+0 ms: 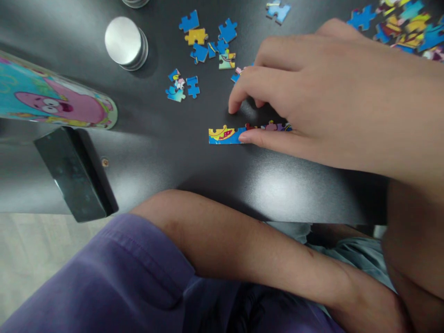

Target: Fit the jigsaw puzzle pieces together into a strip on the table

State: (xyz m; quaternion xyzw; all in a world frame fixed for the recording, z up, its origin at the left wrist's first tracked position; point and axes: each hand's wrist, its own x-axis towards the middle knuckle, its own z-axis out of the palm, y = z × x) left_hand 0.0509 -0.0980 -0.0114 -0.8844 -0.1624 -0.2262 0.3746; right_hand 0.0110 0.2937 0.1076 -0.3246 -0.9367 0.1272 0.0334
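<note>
My right hand (329, 92) reaches in from the right, palm down over the dark table. Its thumb rests along a strip of joined puzzle pieces (222, 137) with a straight lower edge, blue with a yellow figure at its left end. The curled fingers are spread apart from the thumb, over the table just above the strip. Part of the strip is hidden by the thumb. Near the fingertips, a small puzzle piece (236, 77) shows partly from behind the hand. My left forearm (236, 245) crosses below the table edge; the left hand is out of view.
Loose puzzle pieces (228, 30) and a smaller cluster (175, 92) lie beyond the strip. A pile of pieces (412, 27) is at the top right. At left are a silver-topped cylinder (123, 40), a cartoon-printed container (65, 101) and a black folded device (76, 175) near the edge.
</note>
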